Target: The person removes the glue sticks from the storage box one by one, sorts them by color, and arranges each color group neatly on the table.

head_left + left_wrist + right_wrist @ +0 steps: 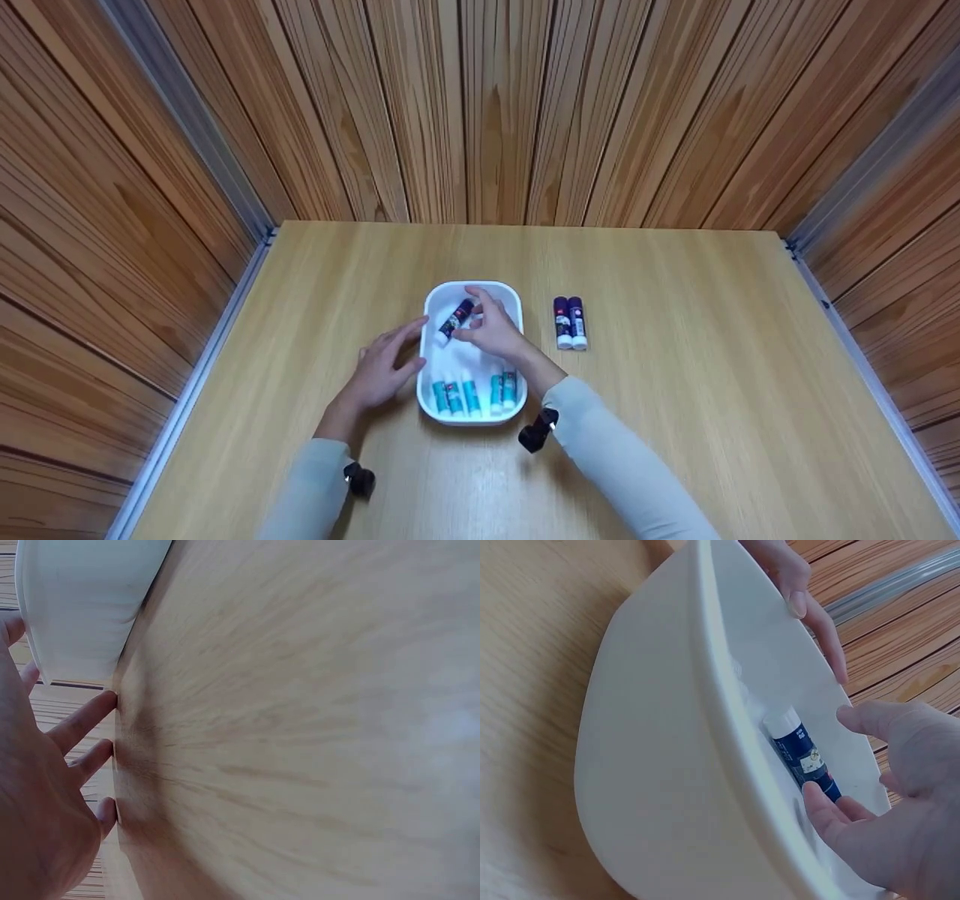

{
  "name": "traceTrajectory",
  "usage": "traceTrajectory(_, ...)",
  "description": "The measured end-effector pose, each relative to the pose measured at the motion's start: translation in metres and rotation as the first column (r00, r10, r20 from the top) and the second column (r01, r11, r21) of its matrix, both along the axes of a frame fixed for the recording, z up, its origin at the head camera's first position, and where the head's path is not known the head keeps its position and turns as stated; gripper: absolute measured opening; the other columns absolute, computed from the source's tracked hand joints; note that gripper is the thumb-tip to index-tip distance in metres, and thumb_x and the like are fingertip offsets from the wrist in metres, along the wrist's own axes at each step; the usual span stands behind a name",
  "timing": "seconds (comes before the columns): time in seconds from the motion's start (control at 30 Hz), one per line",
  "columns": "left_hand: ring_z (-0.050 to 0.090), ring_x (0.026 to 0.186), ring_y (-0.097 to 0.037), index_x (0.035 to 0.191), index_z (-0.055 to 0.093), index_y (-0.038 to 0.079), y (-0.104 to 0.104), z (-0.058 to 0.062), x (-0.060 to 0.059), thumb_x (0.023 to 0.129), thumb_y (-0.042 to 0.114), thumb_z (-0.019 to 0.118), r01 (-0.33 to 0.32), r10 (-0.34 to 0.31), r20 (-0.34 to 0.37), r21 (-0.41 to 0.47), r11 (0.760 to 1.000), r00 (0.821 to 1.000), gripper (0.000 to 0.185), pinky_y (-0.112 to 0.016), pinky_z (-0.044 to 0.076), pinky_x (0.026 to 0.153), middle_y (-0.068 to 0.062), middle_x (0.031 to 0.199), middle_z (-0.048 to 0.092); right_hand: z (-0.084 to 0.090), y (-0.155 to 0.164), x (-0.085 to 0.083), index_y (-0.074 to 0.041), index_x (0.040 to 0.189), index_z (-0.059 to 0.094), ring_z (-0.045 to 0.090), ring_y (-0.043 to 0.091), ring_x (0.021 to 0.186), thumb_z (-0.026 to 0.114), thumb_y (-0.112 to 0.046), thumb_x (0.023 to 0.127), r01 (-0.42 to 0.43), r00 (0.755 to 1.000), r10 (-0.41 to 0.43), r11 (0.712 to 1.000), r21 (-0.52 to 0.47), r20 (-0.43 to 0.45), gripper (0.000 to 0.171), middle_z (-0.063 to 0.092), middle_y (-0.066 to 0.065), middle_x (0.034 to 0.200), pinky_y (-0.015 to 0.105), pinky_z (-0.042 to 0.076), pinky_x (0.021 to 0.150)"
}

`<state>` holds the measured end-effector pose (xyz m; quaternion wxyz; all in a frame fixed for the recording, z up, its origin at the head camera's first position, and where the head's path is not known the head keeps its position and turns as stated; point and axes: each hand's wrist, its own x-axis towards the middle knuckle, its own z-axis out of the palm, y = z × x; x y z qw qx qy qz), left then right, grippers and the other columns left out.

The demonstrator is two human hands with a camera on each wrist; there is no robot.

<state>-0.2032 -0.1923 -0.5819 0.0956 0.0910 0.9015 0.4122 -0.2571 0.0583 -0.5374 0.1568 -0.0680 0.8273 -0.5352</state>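
Observation:
A white plastic tray (426, 382) stands on the table. Inside its far half lies a dark blue glue stick (454, 321) with a white end, tilted diagonally. My right hand (495, 330) is over the tray, thumb and fingers spread apart beside that stick. In the right wrist view its fingertips (819, 801) are right at the stick's dark end, and nothing is gripped. My left hand (381, 373) is at the tray's left side, with straight fingers at the rim. Several teal glue sticks (470, 397) lie side by side along the tray's near end.
Two more dark blue glue sticks (570, 322) lie together on the table (675, 360), right of the tray. Wood-panelled walls (495, 112) enclose the back and sides, with metal rails (217, 360) along the table's side edges.

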Motion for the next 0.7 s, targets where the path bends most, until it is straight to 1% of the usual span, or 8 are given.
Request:
traceTrajectory(0.1, 0.028, 0.175, -0.036, 0.173, 0.032, 0.056, 0.0, 0.0, 0.0, 0.11, 0.048, 0.067, 0.001, -0.001, 0.002, 0.002, 1.0, 1.0, 0.073, -0.082, 0.006, 0.136, 0.011, 0.183, 0.043, -0.001, -0.001, 0.0, -0.015, 0.176, 0.034, 0.065, 0.032, 0.125, 0.086, -0.019, 0.099, 0.019, 0.999, -0.019, 1.0, 0.009, 0.036, 0.093, 0.053, 0.026, 0.155, 0.044, 0.054, 0.107)
traceTrajectory(0.2, 0.028, 0.175, -0.036, 0.173, 0.031, 0.056, -0.001, 0.0, 0.0, 0.11, 0.049, 0.067, 0.002, -0.002, 0.003, 0.002, 1.0, 1.0, 0.073, -0.081, 0.007, 0.136, 0.01, 0.183, 0.043, -0.002, -0.003, 0.0, -0.013, 0.178, 0.031, 0.066, 0.028, 0.118, 0.088, -0.021, 0.098, 0.028, 0.997, -0.028, 1.0, 0.009, 0.069, 0.098, 0.054, 0.026, 0.154, 0.041, 0.054, 0.104)
traceTrajectory(0.37, 0.028, 0.175, -0.036, 0.174, 0.031, 0.055, -0.001, -0.002, -0.001, 0.11, 0.049, 0.067, -0.001, 0.001, -0.002, -0.005, 1.0, 1.0, 0.074, -0.079, 0.01, 0.136, 0.009, 0.183, 0.043, -0.004, -0.006, -0.001, -0.009, 0.178, 0.03, 0.069, 0.027, 0.113, 0.089, -0.022, 0.097, 0.038, 0.994, -0.039, 0.999, 0.015, 0.099, 0.101, 0.055, 0.025, 0.152, 0.036, 0.057, 0.099)
traceTrajectory(0.43, 0.029, 0.175, -0.036, 0.174, 0.031, 0.054, -0.001, -0.002, -0.001, 0.11, 0.048, 0.068, -0.004, 0.004, -0.006, -0.01, 1.0, 1.0, 0.074, -0.077, 0.012, 0.136, 0.009, 0.183, 0.044, -0.005, -0.007, -0.002, -0.008, 0.177, 0.03, 0.069, 0.03, 0.119, 0.088, -0.022, 0.097, 0.042, 0.994, -0.044, 0.999, 0.023, 0.101, 0.1, 0.057, 0.026, 0.153, 0.039, 0.058, 0.103)
traceTrajectory(0.5, 0.029, 0.174, -0.036, 0.174, 0.031, 0.054, 0.0, -0.002, -0.001, 0.109, 0.048, 0.068, -0.005, 0.005, -0.008, -0.015, 1.0, 1.0, 0.075, -0.076, 0.015, 0.136, 0.008, 0.182, 0.044, -0.008, -0.009, -0.003, -0.007, 0.177, 0.03, 0.067, 0.033, 0.127, 0.088, -0.022, 0.098, 0.049, 0.993, -0.052, 0.998, 0.026, 0.109, 0.099, 0.057, 0.026, 0.154, 0.042, 0.058, 0.109)
traceTrajectory(0.57, 0.03, 0.174, -0.035, 0.174, 0.032, 0.054, 0.0, -0.001, -0.001, 0.109, 0.049, 0.068, -0.005, 0.005, -0.008, -0.02, 1.0, 1.0, 0.075, -0.073, 0.018, 0.136, 0.009, 0.182, 0.045, -0.009, -0.01, -0.003, -0.007, 0.177, 0.03, 0.064, 0.035, 0.137, 0.087, -0.022, 0.099, 0.056, 0.991, -0.059, 0.998, 0.032, 0.121, 0.098, 0.057, 0.027, 0.157, 0.046, 0.055, 0.118)
traceTrajectory(0.63, 0.03, 0.174, -0.035, 0.174, 0.031, 0.054, 0.0, 0.0, -0.001, 0.109, 0.048, 0.068, -0.003, 0.003, -0.008, -0.02, 1.0, 1.0, 0.075, -0.072, 0.018, 0.136, 0.009, 0.182, 0.045, -0.01, -0.011, -0.004, -0.009, 0.178, 0.029, 0.06, 0.038, 0.145, 0.086, -0.023, 0.101, 0.06, 0.988, -0.065, 0.998, 0.034, 0.143, 0.097, 0.055, 0.026, 0.161, 0.049, 0.051, 0.124)
traceTrajectory(0.7, 0.031, 0.174, -0.035, 0.174, 0.031, 0.054, -0.001, 0.0, -0.001, 0.11, 0.048, 0.068, -0.001, 0.001, -0.011, -0.018, 1.0, 1.0, 0.074, -0.073, 0.017, 0.136, 0.009, 0.182, 0.045, -0.009, -0.011, -0.004, -0.01, 0.178, 0.028, 0.057, 0.038, 0.15, 0.085, -0.023, 0.101, 0.062, 0.986, -0.067, 0.997, 0.034, 0.154, 0.097, 0.054, 0.026, 0.164, 0.051, 0.049, 0.128)
